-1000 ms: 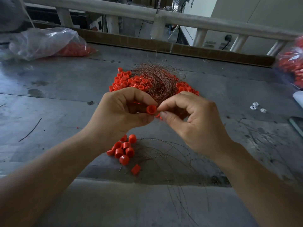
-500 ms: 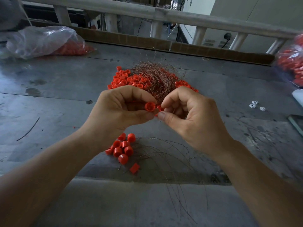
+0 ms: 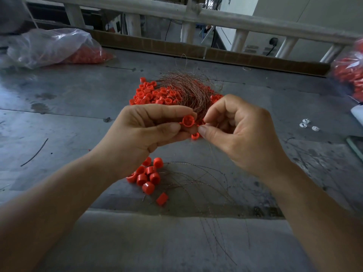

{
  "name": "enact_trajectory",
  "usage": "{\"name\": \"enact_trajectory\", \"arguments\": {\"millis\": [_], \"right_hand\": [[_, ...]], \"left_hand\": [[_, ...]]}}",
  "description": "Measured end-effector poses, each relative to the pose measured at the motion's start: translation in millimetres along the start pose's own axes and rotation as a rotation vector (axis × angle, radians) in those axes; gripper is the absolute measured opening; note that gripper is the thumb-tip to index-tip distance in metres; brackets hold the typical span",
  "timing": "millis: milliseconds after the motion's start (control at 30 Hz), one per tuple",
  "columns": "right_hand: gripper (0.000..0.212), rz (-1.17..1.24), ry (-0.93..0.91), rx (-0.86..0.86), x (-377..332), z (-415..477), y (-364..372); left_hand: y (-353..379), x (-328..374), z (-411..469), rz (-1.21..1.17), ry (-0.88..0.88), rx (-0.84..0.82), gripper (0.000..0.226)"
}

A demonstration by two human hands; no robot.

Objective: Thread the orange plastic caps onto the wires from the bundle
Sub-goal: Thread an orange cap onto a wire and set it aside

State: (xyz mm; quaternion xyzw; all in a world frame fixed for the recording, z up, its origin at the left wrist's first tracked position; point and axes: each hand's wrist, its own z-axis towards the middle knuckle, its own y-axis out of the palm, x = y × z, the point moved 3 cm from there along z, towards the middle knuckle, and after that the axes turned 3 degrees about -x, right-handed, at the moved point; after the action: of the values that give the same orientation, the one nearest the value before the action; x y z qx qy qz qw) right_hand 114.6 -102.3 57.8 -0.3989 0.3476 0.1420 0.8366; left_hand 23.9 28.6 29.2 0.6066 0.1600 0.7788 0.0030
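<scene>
Pinching an orange cap [image 3: 188,121], the left hand [image 3: 141,134] aims its opening right, where the right hand [image 3: 241,132] pinches tight, presumably feeding a wire too fine to see; the bundle [image 3: 186,89] lies just beyond.

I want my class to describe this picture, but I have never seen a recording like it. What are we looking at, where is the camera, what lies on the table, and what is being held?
There is no machine here. A person works with bare hands, and the picture comes from a camera worn on their head, looking forward and down. The left hand pinches one orange cap between thumb and forefinger, with its open end towards the camera. The right hand pinches what seems to be a thin wire right beside that cap. On the grey table lies a pile of loose caps with a wire bundle on top. Nearer the person are a few caps beside long wires. At the far left is a clear bag of more caps.
</scene>
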Motion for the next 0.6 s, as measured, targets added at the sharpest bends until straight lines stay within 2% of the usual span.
{"name": "enact_trajectory", "arguments": {"millis": [300,600], "right_hand": [[0.030,0.002,0.007,0.004,-0.6,0.2,-2.9],[0.029,0.005,0.010,-0.008,-0.2,0.6,-3.2]], "left_hand": [[-0.5,1.1,0.0,-0.035,-0.004,-0.045,0.026],[-1.9,1.7,-0.1,-0.026,-0.015,0.002,0.029]]}}
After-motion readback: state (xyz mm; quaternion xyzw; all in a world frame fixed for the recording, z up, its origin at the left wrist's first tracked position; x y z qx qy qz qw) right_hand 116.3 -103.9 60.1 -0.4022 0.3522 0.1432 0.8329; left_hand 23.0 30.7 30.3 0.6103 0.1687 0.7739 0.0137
